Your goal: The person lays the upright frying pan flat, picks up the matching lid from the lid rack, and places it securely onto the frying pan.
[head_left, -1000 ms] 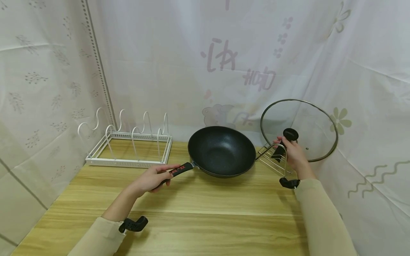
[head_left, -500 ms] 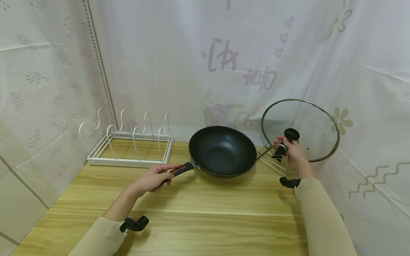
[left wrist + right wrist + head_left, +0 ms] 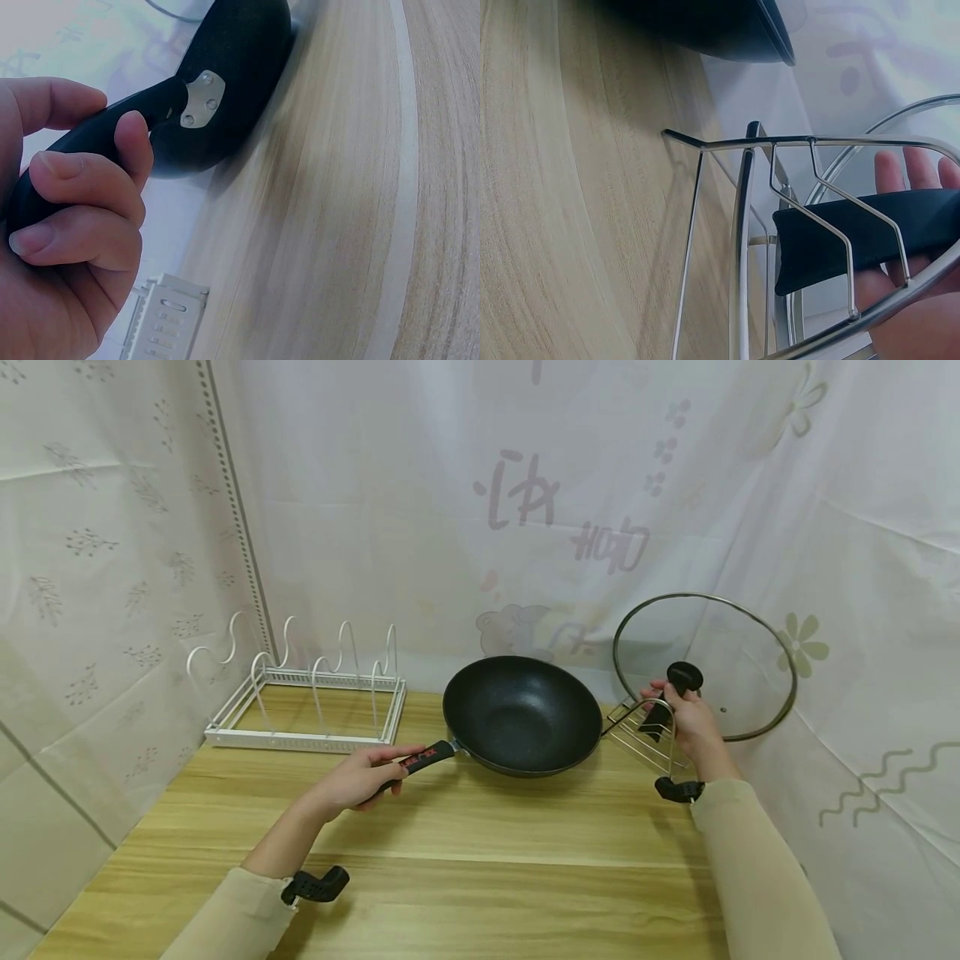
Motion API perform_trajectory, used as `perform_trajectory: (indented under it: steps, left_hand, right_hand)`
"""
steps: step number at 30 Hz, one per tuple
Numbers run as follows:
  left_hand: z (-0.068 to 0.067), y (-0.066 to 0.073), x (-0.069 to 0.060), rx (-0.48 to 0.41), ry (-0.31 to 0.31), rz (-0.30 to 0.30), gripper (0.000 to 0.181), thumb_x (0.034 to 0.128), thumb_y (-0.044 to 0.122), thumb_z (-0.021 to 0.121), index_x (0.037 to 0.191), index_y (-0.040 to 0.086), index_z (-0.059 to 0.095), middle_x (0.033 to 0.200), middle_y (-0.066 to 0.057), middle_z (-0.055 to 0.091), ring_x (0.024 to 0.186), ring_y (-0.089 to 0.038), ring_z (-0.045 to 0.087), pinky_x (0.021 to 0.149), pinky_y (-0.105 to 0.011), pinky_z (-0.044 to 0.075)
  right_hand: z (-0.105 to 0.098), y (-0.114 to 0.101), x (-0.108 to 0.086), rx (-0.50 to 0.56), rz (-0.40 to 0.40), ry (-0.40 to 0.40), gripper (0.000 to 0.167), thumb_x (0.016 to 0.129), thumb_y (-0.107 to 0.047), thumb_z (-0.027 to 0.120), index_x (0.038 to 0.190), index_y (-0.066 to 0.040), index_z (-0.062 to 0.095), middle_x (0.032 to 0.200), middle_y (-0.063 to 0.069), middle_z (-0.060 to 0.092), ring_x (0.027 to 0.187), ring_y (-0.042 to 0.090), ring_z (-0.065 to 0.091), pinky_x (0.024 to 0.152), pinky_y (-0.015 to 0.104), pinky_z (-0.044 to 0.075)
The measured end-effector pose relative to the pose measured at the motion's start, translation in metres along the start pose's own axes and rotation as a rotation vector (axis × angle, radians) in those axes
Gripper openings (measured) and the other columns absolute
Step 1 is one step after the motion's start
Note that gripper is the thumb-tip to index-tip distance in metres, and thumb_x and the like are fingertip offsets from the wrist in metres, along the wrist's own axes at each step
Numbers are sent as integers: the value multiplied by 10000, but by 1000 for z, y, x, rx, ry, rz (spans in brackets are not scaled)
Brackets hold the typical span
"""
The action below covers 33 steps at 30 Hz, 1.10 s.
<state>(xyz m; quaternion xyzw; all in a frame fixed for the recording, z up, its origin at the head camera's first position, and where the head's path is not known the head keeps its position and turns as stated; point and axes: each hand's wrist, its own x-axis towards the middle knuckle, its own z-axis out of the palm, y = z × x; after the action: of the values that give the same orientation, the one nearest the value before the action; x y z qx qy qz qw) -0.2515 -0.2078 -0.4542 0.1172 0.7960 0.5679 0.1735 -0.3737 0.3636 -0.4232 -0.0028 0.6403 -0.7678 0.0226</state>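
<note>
A black wok [image 3: 522, 714] sits on the wooden table in the middle of the head view. My left hand [image 3: 358, 783] grips its black handle [image 3: 429, 757], with the fingers curled round it in the left wrist view. To the right, a clear glass lid [image 3: 738, 647] with a metal rim stands tilted at a small wire stand [image 3: 637, 748]. My right hand [image 3: 693, 724] holds the lid's black handle [image 3: 855, 232], its fingers partly hidden behind that handle and the stand's wires in the right wrist view.
At the back left stands a white rack [image 3: 300, 742] with several curved upright wires. Printed white curtains [image 3: 390, 527] hang behind and on both sides of the wooden table [image 3: 517, 835]. The wire stand's looped frame lies between the wok and the right hand.
</note>
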Motion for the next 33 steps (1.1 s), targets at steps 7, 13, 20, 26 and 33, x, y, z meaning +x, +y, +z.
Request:
perform_trajectory:
  steps: [7, 13, 20, 26, 33]
  left_hand:
    - [0, -1, 1, -3, -5, -10, 534, 1082, 168, 617, 1614, 173, 575, 824, -72, 634, 450, -93, 339, 434, -228, 301]
    - [0, -1, 1, -6, -6, -3, 538, 1077, 165, 624, 1613, 168, 576, 820, -59, 631, 449, -85, 335, 433, -226, 296]
    - [0, -2, 1, -5, -4, -4, 538, 1077, 152, 625, 1613, 169, 576, 822, -56, 634, 447, -85, 340, 435, -224, 299]
    - [-1, -3, 2, 0, -7, -2, 538, 1081, 157, 617, 1617, 163, 570, 823, -54, 632, 449, -88, 337, 435, -224, 298]
    - [-1, -3, 2, 5, -8, -5, 534, 1085, 173, 617, 1617, 167, 570, 828, -53, 635, 459, -90, 342, 438, -221, 302]
  right_hand:
    - [-1, -1, 0, 32, 9, -5, 308, 1173, -299, 453, 1341, -95, 612, 1047, -44, 841, 928, 103, 800, 830, 241, 650]
    - [-1, -2, -3, 48, -3, -13, 284, 1168, -286, 473, 1284, -108, 660, 1045, -24, 842, 924, 112, 806, 822, 244, 652]
    - [-2, -2, -3, 66, -12, -14, 302, 1160, -285, 492, 1315, -71, 639, 1058, 0, 835, 952, 129, 813, 839, 251, 654]
    - [-4, -6, -4, 18, -15, -15, 302, 1168, -309, 474, 1312, -110, 650, 1076, -31, 842, 921, 109, 811, 850, 260, 656]
    - [-5, -11, -7, 3, -17, -4, 258, 1151, -344, 513, 1216, -180, 701, 1084, -41, 850, 960, 107, 823, 895, 276, 656]
